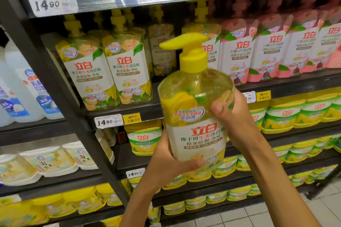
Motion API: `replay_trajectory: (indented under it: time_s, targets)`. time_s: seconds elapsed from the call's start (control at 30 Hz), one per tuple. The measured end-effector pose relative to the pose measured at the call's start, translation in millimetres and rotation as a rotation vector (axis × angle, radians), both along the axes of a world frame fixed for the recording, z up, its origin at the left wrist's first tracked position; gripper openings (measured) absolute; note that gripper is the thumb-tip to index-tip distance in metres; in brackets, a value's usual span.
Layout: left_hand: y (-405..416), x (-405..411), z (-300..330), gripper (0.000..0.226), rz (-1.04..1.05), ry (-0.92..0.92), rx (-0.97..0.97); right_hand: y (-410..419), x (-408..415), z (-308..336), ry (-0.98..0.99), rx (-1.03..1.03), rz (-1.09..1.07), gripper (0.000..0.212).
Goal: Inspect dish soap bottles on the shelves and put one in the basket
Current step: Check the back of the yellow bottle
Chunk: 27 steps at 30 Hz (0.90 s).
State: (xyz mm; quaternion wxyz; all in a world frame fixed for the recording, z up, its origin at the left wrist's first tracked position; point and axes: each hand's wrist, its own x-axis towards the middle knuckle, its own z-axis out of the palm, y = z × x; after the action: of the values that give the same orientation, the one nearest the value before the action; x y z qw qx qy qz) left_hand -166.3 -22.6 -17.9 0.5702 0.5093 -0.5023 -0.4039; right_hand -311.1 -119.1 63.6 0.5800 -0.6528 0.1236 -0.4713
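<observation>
A yellow dish soap bottle with a yellow pump top is held up in front of the shelves, its white label facing me. My left hand grips its bottom from below and the left, thumb across the lower label. My right hand clasps its right side near the shoulder. Matching yellow bottles stand on the shelf behind, to the left. No basket shows in view.
Pink bottles fill the same shelf to the right. Lower shelves hold rows of yellow-and-green tubs. A dark upright post separates a left bay with white bottles. Price tags read 14.90 and 19.90. Tiled floor lies at bottom right.
</observation>
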Motion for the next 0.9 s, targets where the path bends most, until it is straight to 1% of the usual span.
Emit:
replay_trajectory:
  time_s: [0.03,0.13,0.23,0.33,0.43,0.57,0.6,0.67,0.7,0.77,0.83,0.9]
  targets:
    - [-1.4,4.1,-0.8,0.079,-0.005,-0.02,0.005,-0.9,-3.8,0.1,0.007,-0.035,0.046,0.083]
    - [-5.2,12.9,0.6,0.088,-0.007,-0.054,-0.014,-2.3,-12.1,1.8,0.036,-0.124,0.149,0.082]
    - [-6.6,17.3,1.1,0.089,0.005,-0.082,-0.032,-4.1,-12.7,1.1,0.035,-0.148,0.193,0.082]
    - [-3.8,16.3,3.5,0.086,0.03,-0.095,-0.054,-5.9,-10.0,0.3,0.009,-0.13,0.164,0.082]
    - [0.2,12.8,7.2,0.074,0.067,-0.065,-0.095,-8.5,-6.7,0.3,-0.004,-0.08,0.118,0.078]
    - [2.4,7.4,5.5,0.082,0.103,0.018,-0.134,-11.5,-2.4,5.2,0.046,-0.049,0.088,0.088]
    - [2.4,5.1,4.8,0.082,0.108,0.035,-0.139,-11.4,-0.7,5.7,0.045,-0.025,0.087,0.088]
    - [2.6,-0.6,4.8,0.078,0.121,0.076,-0.138,-10.9,4.9,5.8,0.02,0.015,0.057,0.082]
    - [2.7,-3.9,6.2,0.077,0.126,0.098,-0.13,-10.6,8.3,5.1,0.002,0.032,0.035,0.075]
    - [4.8,-10.3,7.9,0.085,0.118,0.13,-0.099,-9.4,14.0,5.0,-0.035,0.069,0.003,0.061]
    - [8.8,-16.9,9.5,0.093,0.112,0.135,-0.058,-6.3,17.6,6.7,-0.053,0.111,-0.029,0.063]
    - [12.2,-21.3,10.0,0.087,0.131,0.139,-0.031,-3.9,20.1,9.6,-0.054,0.132,-0.05,0.067]
